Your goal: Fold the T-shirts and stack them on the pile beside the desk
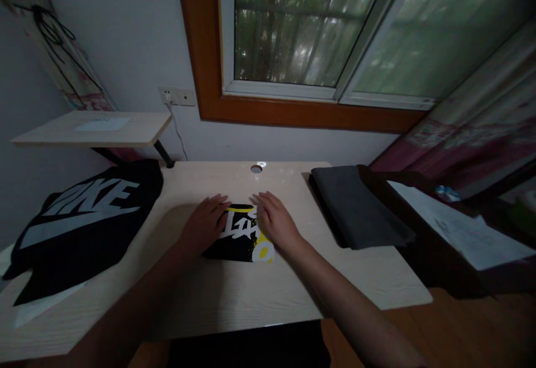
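Observation:
On the desk before me lies a flat black rectangle (pixel 239 249) with bold white lettering and yellow patches, perhaps folded cloth; I cannot tell its material. My left hand (pixel 206 221) rests along its left side, palm down with the fingers stretched forward. Along the right edge lies my right hand (pixel 275 218), its fingers also extended, touching the printed piece. Neither hand is closed around anything. Both sets of fingertips reach the far edge of the piece, and the hands cover parts of its sides.
A black cloth item (pixel 84 211) with large white NIKE lettering spreads over the desk (pixel 268 295) at left, near a raised shelf (pixel 138 133). Folded dark grey fabric (pixel 355 206) lies at right. Behind are a cable hole (pixel 256 169), a wall socket (pixel 178 96) and a window.

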The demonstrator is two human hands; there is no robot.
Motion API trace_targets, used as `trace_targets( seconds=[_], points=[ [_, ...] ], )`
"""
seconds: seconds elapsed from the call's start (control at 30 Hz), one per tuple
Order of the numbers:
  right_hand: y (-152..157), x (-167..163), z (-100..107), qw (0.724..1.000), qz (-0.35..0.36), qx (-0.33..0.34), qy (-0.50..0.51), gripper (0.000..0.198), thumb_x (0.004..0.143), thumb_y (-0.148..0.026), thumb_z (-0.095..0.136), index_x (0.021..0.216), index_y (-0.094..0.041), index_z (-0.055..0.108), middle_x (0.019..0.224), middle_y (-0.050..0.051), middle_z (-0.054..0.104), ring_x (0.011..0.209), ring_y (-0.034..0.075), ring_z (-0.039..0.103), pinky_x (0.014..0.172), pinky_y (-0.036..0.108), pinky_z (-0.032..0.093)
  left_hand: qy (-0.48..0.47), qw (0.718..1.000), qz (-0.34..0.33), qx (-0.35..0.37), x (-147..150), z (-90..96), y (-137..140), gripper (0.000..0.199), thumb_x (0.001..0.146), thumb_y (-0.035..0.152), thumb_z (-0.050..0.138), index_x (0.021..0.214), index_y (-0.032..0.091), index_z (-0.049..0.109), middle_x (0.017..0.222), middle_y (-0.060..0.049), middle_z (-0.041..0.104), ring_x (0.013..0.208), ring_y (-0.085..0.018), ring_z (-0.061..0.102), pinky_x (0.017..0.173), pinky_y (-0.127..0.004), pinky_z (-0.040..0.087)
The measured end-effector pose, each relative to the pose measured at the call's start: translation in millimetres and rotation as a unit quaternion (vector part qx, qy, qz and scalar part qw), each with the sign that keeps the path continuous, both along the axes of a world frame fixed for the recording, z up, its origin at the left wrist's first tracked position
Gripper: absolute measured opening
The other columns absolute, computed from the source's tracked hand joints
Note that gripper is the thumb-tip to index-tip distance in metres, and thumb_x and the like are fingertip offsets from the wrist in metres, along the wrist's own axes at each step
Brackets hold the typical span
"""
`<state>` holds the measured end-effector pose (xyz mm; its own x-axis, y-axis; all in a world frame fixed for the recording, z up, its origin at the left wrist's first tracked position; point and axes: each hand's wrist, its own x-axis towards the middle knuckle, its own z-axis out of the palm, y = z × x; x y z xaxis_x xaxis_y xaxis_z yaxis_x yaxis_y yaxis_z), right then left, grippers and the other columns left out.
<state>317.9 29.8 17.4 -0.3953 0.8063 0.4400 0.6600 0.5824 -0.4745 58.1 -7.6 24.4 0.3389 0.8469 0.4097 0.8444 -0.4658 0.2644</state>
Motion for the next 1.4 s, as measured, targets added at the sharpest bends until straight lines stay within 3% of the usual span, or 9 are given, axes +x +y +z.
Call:
trace_targets(
  seconds=[0.13,0.27,0.53,0.63,0.7,0.87,1.0,1.2,1.4],
  points=[
    [-20,-17,-3,0.991,0.065,0.021,-0.112,0.049,0.104,-0.037,0.046,0.149,-0.02,0.049,0.155,0.011,0.048,0.15,0.029,0.033,0.123,0.054,0.029,0.092,0.995,-0.037,-0.009,19,-14.9,-11,0.045,0.102,0.034,0.044,0.144,0.02,0.053,0.154,-0.011,0.051,0.145,-0.03,0.043,0.122,-0.058,0.025],
    [-20,-16,-15,0.984,0.057,0.007,-0.167,0.063,0.103,-0.051,0.046,0.156,-0.018,0.039,0.16,0.014,0.041,0.15,0.031,0.033,0.124,0.054,0.026,0.105,0.994,-0.023,-0.024,8,-25.5,-5,0.05,0.103,0.038,0.04,0.149,0.018,0.047,0.155,-0.013,0.048,0.145,-0.028,0.044,0.123,-0.056,0.023],
    [-11,13,-17,0.981,0.033,-0.04,-0.189,0.059,0.106,-0.048,0.038,0.159,-0.023,0.031,0.164,0.01,0.033,0.153,0.027,0.029,0.123,0.056,0.027,0.092,0.991,0.051,-0.085,-30,-33.0,5,0.052,0.105,0.042,0.033,0.152,0.021,0.042,0.159,-0.011,0.042,0.151,-0.03,0.033,0.12,-0.064,0.025],
    [-9,24,-19,0.983,0.03,-0.043,-0.177,0.055,0.106,-0.043,0.038,0.158,-0.023,0.035,0.162,0.01,0.037,0.152,0.026,0.031,0.122,0.054,0.029,0.078,0.992,0.071,-0.065,-39,-26.7,-4,0.053,0.105,0.043,0.035,0.152,0.019,0.043,0.162,-0.013,0.038,0.152,-0.032,0.028,0.119,-0.064,0.027],
    [-7,28,-22,0.986,0.031,-0.037,-0.16,0.053,0.107,-0.039,0.038,0.156,-0.022,0.038,0.159,0.01,0.043,0.15,0.026,0.035,0.122,0.053,0.031,0.075,0.996,0.042,-0.027,-41,-19.9,-15,0.055,0.102,0.045,0.043,0.151,0.021,0.044,0.163,-0.013,0.036,0.154,-0.032,0.024,0.121,-0.063,0.024],
    [-2,30,-29,0.995,0.014,0.001,-0.103,0.044,0.105,-0.036,0.043,0.145,-0.021,0.054,0.144,0.012,0.059,0.138,0.027,0.049,0.117,0.051,0.04,0.12,0.982,-0.141,0.02,-30,-9.3,-47,0.053,0.095,0.042,0.061,0.146,0.032,0.051,0.158,-0.006,0.045,0.155,-0.033,0.019,0.122,-0.065,0.02],
    [-3,31,-24,0.997,-0.007,0.02,-0.071,0.035,0.104,-0.035,0.047,0.13,-0.023,0.066,0.123,0.011,0.068,0.116,0.026,0.059,0.103,0.046,0.05,0.133,0.973,-0.186,0.047,-21,-11.6,-56,0.039,0.097,0.023,0.057,0.134,0.036,0.061,0.151,0.001,0.054,0.154,-0.029,0.024,0.124,-0.064,0.019],
    [-8,42,-10,0.994,-0.042,0.044,-0.092,0.028,0.1,-0.038,0.055,0.086,-0.023,0.073,0.086,0.008,0.069,0.089,0.024,0.059,0.086,0.04,0.048,0.118,0.985,-0.115,0.058,-32,-12.8,-38,0.04,0.098,0.012,0.049,0.129,0.032,0.065,0.143,0.0,0.062,0.149,-0.026,0.035,0.124,-0.059,0.024],
    [-15,40,-7,0.988,0.105,0.045,-0.105,0.047,0.102,-0.036,0.051,0.057,-0.022,0.058,0.064,0.003,0.06,0.074,0.019,0.057,0.074,0.034,0.043,0.052,0.997,0.048,0.025,-40,-17.0,-19,0.036,0.1,0.023,0.044,0.128,0.02,0.066,0.133,-0.013,0.066,0.126,-0.029,0.057,0.11,-0.052,0.044]
  ],
)
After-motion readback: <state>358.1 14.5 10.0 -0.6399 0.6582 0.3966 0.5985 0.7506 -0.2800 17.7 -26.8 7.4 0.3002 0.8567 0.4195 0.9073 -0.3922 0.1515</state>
